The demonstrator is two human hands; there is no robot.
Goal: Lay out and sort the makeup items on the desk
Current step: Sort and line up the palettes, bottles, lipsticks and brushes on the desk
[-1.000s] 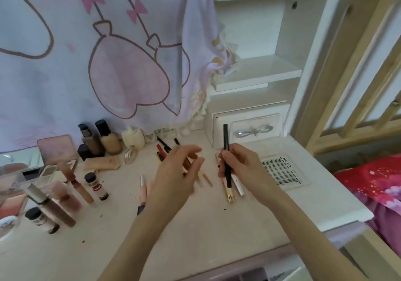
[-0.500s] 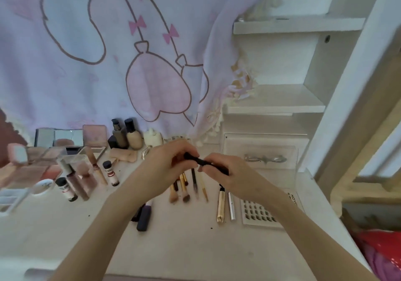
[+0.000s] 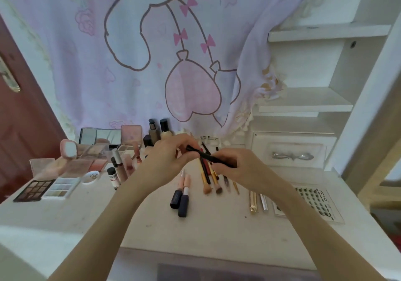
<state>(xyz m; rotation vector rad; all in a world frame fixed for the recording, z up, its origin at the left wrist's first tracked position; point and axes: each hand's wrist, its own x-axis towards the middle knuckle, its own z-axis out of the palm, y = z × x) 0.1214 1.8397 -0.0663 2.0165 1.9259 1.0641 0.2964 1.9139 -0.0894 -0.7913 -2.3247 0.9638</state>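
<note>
A thin black makeup pencil (image 3: 205, 155) is held level above the desk (image 3: 217, 228) between both hands. My left hand (image 3: 169, 159) pinches its left end and my right hand (image 3: 237, 167) grips its right end. Under the hands lie several brushes (image 3: 211, 185) with gold handles. Two pink and dark lipstick tubes (image 3: 181, 196) lie side by side in front of my left hand. A gold pen (image 3: 253, 202) and a silver pen (image 3: 264, 202) lie to the right. A lash tray (image 3: 314, 200) sits at the right edge.
Eyeshadow palettes (image 3: 46, 189), compacts, small bottles (image 3: 115, 177) and foundation bottles (image 3: 159, 128) crowd the desk's left and back. A white drawer unit (image 3: 290, 150) and shelves stand at the right. A pink cartoon cloth hangs behind.
The pencil went from upright in my right hand to level between both hands, with my left hand taking its other end. The view tilted up and shifted left.
</note>
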